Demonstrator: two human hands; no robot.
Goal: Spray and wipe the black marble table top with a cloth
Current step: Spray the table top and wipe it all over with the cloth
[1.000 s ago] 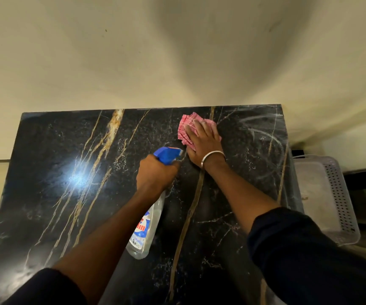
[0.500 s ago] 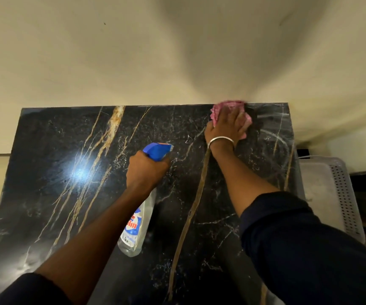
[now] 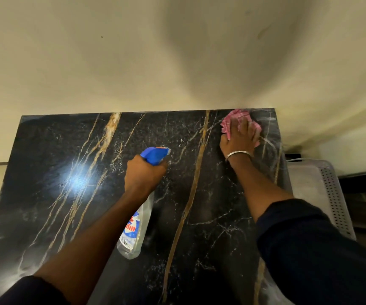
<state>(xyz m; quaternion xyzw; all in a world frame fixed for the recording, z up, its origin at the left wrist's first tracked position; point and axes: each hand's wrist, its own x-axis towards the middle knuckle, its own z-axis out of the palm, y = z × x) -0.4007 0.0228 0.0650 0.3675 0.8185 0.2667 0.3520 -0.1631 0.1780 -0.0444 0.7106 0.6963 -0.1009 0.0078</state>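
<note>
The black marble table top [image 3: 45,172] with gold and white veins fills the lower half of the view. My right hand [image 3: 240,138] presses a pink checked cloth [image 3: 230,121] flat onto the table's far right corner, against the wall. A metal bangle sits on that wrist. My left hand [image 3: 143,175] grips a clear spray bottle [image 3: 137,227] with a blue trigger head [image 3: 154,154], held over the table's middle with the nozzle pointing to the far right.
A cream wall [image 3: 133,62] rises directly behind the table's far edge. A white perforated plastic basket [image 3: 329,190] stands beside the table's right edge. A bright lamp reflection [image 3: 78,179] glares on the left part of the marble.
My right hand has slid the cloth from the table's far middle rightward and away to the far right corner. The left hand with the bottle has stayed roughly in place.
</note>
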